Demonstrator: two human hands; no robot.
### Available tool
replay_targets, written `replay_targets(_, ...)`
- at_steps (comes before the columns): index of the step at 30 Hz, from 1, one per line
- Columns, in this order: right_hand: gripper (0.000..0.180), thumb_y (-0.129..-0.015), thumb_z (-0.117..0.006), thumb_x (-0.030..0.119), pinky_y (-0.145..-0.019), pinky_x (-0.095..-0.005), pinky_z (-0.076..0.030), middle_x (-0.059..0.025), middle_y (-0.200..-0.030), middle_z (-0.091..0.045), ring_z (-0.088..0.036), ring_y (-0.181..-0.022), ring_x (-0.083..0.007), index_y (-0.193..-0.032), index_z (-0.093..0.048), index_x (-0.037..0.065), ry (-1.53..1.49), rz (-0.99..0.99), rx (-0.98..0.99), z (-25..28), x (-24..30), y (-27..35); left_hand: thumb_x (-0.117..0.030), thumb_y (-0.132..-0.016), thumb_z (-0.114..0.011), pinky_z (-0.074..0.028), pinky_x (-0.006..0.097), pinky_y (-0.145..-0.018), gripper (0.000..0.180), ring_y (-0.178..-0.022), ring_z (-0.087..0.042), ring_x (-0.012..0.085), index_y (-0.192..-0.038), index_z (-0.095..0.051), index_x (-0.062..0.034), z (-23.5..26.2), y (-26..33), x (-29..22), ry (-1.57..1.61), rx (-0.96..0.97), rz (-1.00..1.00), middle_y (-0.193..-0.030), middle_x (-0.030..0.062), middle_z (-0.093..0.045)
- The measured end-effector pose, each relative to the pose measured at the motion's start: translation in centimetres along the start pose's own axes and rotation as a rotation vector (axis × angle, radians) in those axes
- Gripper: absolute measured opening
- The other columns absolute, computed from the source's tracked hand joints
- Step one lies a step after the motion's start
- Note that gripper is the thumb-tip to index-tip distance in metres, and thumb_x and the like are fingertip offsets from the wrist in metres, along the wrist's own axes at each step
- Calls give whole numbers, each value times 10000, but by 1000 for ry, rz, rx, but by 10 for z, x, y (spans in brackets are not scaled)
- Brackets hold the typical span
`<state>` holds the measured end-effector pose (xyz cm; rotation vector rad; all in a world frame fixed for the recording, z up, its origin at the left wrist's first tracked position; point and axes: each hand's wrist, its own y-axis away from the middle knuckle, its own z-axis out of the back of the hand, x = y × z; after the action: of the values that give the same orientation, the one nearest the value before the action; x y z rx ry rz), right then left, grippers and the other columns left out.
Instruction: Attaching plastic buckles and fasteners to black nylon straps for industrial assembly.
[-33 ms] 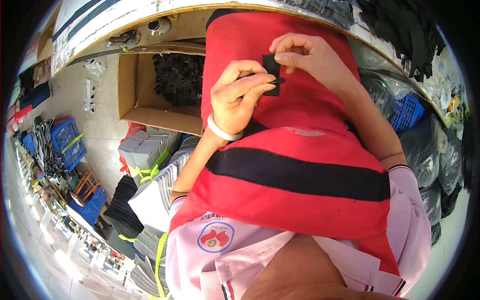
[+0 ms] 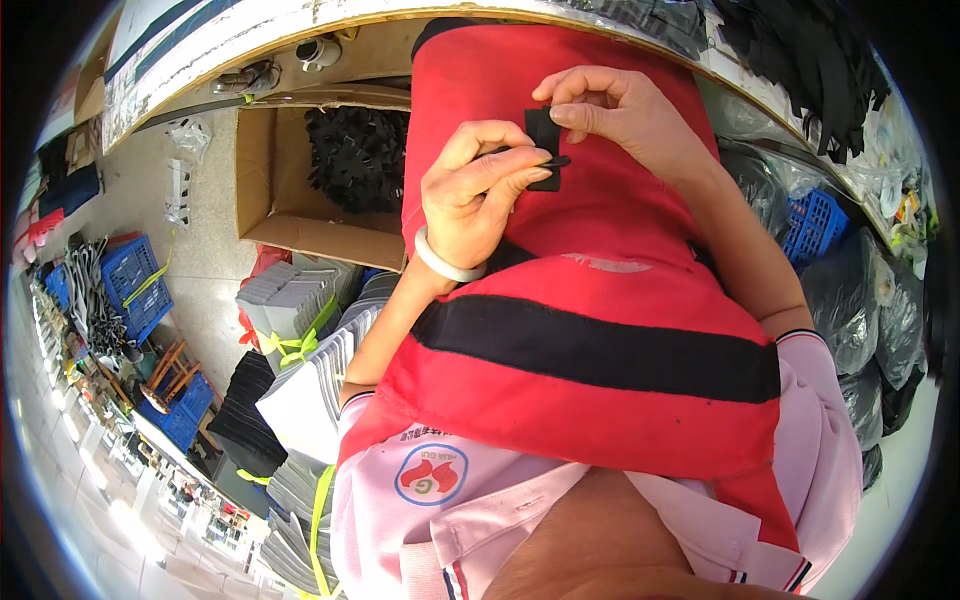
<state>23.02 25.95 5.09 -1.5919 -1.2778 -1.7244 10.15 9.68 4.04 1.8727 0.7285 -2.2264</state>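
My left hand [image 2: 472, 195], with a white bangle at its wrist, pinches small flat black strips between thumb and fingers. One black strip [image 2: 543, 130] stands lengthwise above the red apron over my lap, and a narrower black piece [image 2: 556, 162] crosses it at my left fingertips. My right hand [image 2: 615, 112] is curled at the strip's upper end, its thumb on the corner; part of its grip is hidden behind the thumb. The red apron [image 2: 600, 215] has a wide black band and lies under both hands.
An open cardboard box [image 2: 320, 228] with black cut pieces stands left of my lap. Stacks of grey sheets [image 2: 285, 298] tied with yellow-green bands are beside me. A worktable edge [image 2: 400, 22] runs ahead. Black plastic bags [image 2: 850, 290] and a blue crate [image 2: 812, 225] are at the right.
My right hand has shifted very slightly left at the strip's upper end. My left hand and the black strips stay in the same place.
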Motion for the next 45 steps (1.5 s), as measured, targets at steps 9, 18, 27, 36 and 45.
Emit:
replay_targets(9, 172, -835, -706, 110, -680, -221, -487, -6, -814, -624, -590, -748, -77, -931, -582, 39, -6, 18, 40, -10, -4, -4, 99, -758, -692, -517, 259, -663, 175, -770, -633, 169, -913, -697, 17, 13, 5, -13, -30, 26, 102, -931, 113, -620)
replay_targets(18, 219, -894, -643, 155, -781, -251, -482, -51, -935, -645, -601, -867, -109, -1052, -605, 9, 138, 55, 184, -41, -24, -22, 74, -836, -614, -416, 172, -426, 425, -641, -638, 119, -1244, -552, -30, 113, 46, -24, -210, -502, 502, -1153, 124, -625)
replay_targets(27, 143, -912, -605, 137, -608, -224, -452, -42, -711, -634, -576, -638, -85, -910, -627, -4, 90, -143, 410, -51, -14, -15, 116, -738, -628, -543, 263, -695, 785, -1009, -611, 209, -1440, -339, -87, 21, 13, -9, 92, 49, 434, -1369, 109, -445)
replay_targets(36, 215, -903, -635, 227, -579, -203, -415, 4, -695, -576, -529, -616, -66, -968, -646, 22, -108, -193, 100, -5, -4, 0, -160, -959, -552, -476, 229, -427, 318, -653, -673, 209, -1210, -552, 34, 32, -2, 29, 715, 0, 693, -992, 156, -667)
replay_targets(45, 157, -813, -678, 65, -754, -286, -474, -67, -854, -625, -607, -817, -175, -968, -665, 45, 323, 281, 146, 28, 24, 16, -267, -962, -552, -359, 232, -397, 266, -497, -501, 146, -949, -539, -1, -8, -14, 28, 1231, 368, 958, -693, 68, -524)
